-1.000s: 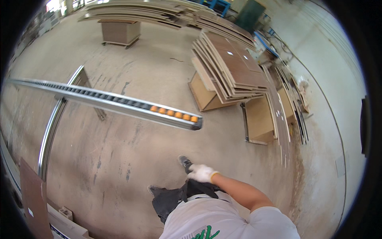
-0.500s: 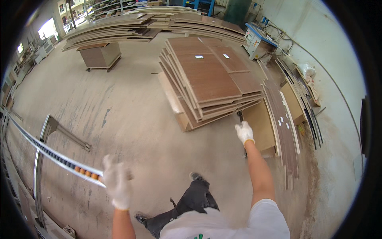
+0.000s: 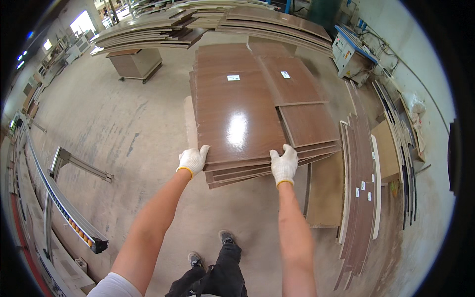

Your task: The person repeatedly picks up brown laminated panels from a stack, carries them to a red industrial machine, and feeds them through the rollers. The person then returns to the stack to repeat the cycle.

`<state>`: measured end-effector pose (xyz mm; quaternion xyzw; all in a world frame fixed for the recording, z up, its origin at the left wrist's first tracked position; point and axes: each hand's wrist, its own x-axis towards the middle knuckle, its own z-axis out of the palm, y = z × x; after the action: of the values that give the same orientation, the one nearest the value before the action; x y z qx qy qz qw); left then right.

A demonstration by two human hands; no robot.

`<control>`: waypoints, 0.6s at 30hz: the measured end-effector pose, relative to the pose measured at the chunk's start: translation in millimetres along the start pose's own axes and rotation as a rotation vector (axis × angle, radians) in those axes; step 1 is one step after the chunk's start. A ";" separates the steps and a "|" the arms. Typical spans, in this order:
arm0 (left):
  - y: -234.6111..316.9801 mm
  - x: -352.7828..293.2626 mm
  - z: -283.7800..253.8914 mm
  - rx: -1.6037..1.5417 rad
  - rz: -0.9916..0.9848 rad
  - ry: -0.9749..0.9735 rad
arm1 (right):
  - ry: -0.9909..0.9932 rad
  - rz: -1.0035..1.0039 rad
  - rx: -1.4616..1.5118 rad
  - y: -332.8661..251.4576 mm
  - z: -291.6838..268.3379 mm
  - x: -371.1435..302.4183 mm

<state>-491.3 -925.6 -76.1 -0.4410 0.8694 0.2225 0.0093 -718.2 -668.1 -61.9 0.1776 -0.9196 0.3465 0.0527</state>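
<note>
A large brown wood-grain panel [image 3: 232, 116] with a white label lies on top of a stack in front of me. My left hand [image 3: 193, 159], in a white knit glove with a yellow cuff, grips the panel's near left corner. At its near right corner my right hand [image 3: 284, 164], gloved alike, holds the edge; its fingers are partly hidden. Beside the panel, on the same stack, lie a smaller labelled brown panel [image 3: 293, 81] and another brown panel [image 3: 311, 123]. Edges of several lower panels [image 3: 237, 175] fan out beneath.
A roller rail [image 3: 62, 203] on a metal frame stands at left. Long brown strips [image 3: 357, 193] lean over a tan board [image 3: 324, 193] at right. Farther off are more panel stacks [image 3: 143, 32], a wheeled box [image 3: 134, 64] and a blue-and-white machine [image 3: 352, 54] by the wall.
Both hands have come to the near corners of the top panel, the left one away from the roller rail. I have turned and moved closer to the stack.
</note>
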 end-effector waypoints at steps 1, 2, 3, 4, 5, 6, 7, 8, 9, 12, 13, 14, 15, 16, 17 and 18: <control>-0.8 -0.1 -0.7 -0.066 -0.011 0.020 | -0.010 0.026 0.032 -5.4 -1.8 -2.1; -2.3 -3.0 -3.0 -0.133 -0.008 0.052 | -0.083 0.055 0.050 -11.9 -4.0 -4.7; -4.1 -8.5 -7.0 -0.141 -0.043 0.032 | -0.091 0.062 0.069 -17.5 -7.9 -9.7; -6.1 -16.8 -13.1 -0.306 -0.067 0.078 | -0.086 0.054 0.076 -22.8 -12.2 -16.1; -8.1 -28.4 -20.6 -0.392 -0.095 0.095 | -0.071 0.054 0.123 -26.2 -17.4 -26.2; -10.3 -44.0 -28.9 -0.431 -0.168 0.061 | -0.032 0.050 0.170 -27.0 -23.2 -35.5; -13.4 -63.3 -36.5 -0.455 -0.243 0.056 | -0.029 0.068 0.199 -25.9 -28.5 -47.7; -17.9 -85.1 -42.1 -0.521 -0.228 -0.002 | -0.076 0.124 0.222 -18.6 -37.9 -63.1; -24.6 -107.9 -44.2 -0.532 -0.226 -0.035 | -0.093 0.150 0.250 -8.3 -48.7 -77.6; -63.4 -177.5 -21.6 -0.671 -0.274 -0.139 | -0.398 0.447 0.265 21.2 -73.7 -114.0; -81.4 -201.8 -5.1 -0.719 -0.290 -0.132 | -0.488 0.336 0.239 26.4 -78.7 -124.1; -100.0 -228.3 14.6 -0.950 -0.380 -0.080 | -0.566 0.220 0.213 29.2 -84.4 -134.2; -117.1 -257.7 35.2 -1.179 -0.389 0.005 | -0.619 0.182 0.228 29.5 -95.6 -154.3; -130.3 -289.7 54.5 -1.124 -0.475 0.111 | -0.721 0.259 0.323 25.5 -101.8 -173.8; -138.4 -323.7 69.8 -0.937 -0.377 0.176 | -0.813 0.257 0.274 20.8 -113.1 -197.2; -136.8 -356.5 82.6 -0.894 -0.194 0.213 | -0.912 0.284 0.119 12.8 -119.9 -221.7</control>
<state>-183.0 -691.1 -126.6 -0.5013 0.6391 0.5269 -0.2502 -519.5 -516.3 -28.2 0.1867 -0.8427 0.2890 -0.4140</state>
